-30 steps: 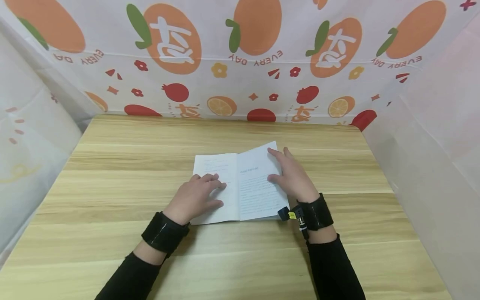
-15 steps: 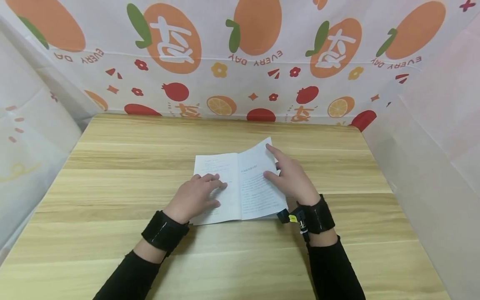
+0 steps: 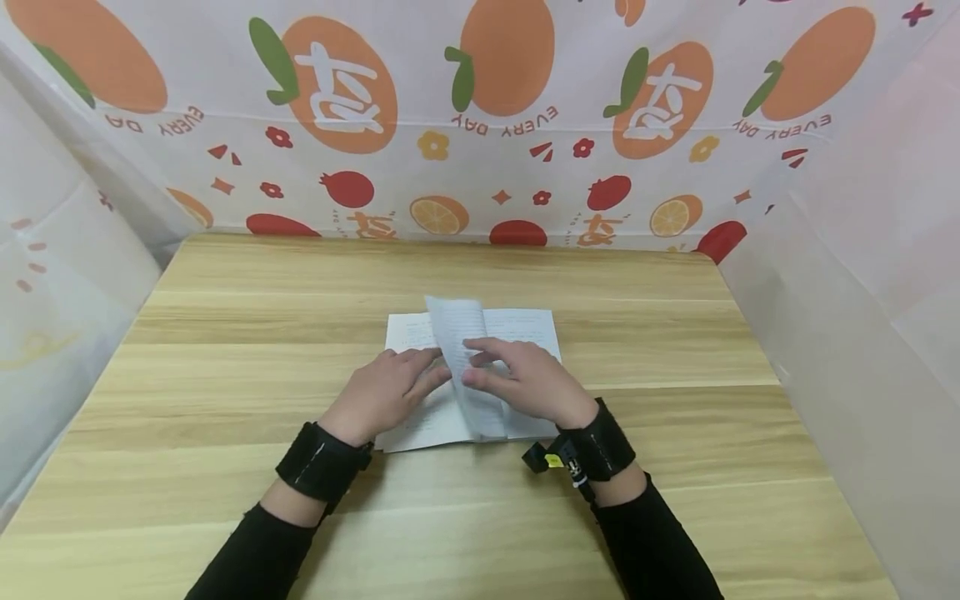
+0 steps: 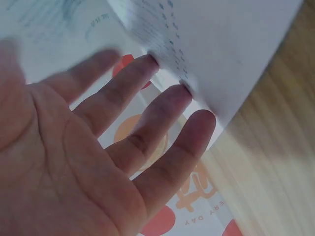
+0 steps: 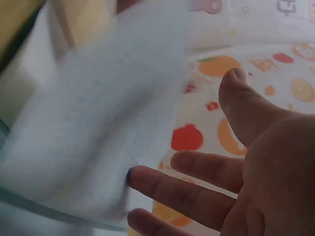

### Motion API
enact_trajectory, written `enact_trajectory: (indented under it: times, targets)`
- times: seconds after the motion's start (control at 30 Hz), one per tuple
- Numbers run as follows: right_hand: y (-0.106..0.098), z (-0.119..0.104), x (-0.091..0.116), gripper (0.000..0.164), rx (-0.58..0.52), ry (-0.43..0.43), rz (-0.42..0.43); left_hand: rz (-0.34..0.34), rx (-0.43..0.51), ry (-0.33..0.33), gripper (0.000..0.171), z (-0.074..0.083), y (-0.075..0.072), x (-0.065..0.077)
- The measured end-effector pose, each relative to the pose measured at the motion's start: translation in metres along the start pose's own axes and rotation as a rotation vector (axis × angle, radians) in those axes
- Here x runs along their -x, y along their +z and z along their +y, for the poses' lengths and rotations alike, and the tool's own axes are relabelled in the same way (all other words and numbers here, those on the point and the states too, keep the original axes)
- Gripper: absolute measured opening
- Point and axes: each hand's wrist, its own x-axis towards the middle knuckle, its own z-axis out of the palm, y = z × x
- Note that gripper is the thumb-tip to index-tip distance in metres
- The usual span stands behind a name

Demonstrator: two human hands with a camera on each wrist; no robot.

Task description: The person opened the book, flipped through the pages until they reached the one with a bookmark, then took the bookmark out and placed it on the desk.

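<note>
An open book [image 3: 534, 327] with printed pages lies in the middle of the wooden table. One loose-standing page [image 3: 459, 321] is raised near the spine and leans over to the left. My left hand [image 3: 381, 393] rests on the left side of the book; in the left wrist view its fingertips [image 4: 201, 120] touch printed paper, fingers spread and fairly straight. My right hand [image 3: 531, 382] is over the right side, its fingers against the raised page. In the right wrist view that page is blurred, and the thumb [image 5: 241, 93] stands apart from it.
Behind the table [image 3: 270, 292] hangs a white cloth [image 3: 465, 179] printed with fruit and flowers. Pale cloths also hang at the left and right sides. Each wrist wears a black strap [image 3: 324, 467], and a small camera [image 3: 546, 458] is on the right one.
My right hand has moved left from the book's right edge, and the page has swung up and over toward the left, baring the page beneath. The left hand has barely moved.
</note>
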Motion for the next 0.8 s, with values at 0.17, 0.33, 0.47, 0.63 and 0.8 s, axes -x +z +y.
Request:
enact_trajectory:
  times: [0.17,0.33,0.47,0.63,0.8]
  targets:
    - [0.010,0.000,-0.004,0.063,0.052,-0.070,-0.043,0.048,0.021,-0.034,0.085,-0.003,0.000,0.000]
    - [0.011,0.001,-0.004,0.064,0.087,-0.096,-0.045,0.088,-0.086,0.007,0.094,-0.002,0.005,-0.001]
    - [0.008,0.002,-0.004,0.062,0.095,-0.080,-0.033,0.084,-0.152,0.029,0.062,0.000,0.010,0.001]
    - [0.003,0.009,-0.003,0.060,0.088,-0.026,-0.011,0.088,-0.180,0.011,0.051,0.000,0.011,0.002]
    - [-0.002,0.022,-0.001,0.056,0.066,0.057,0.032,0.092,-0.220,0.044,0.052,-0.001,0.010,0.003]
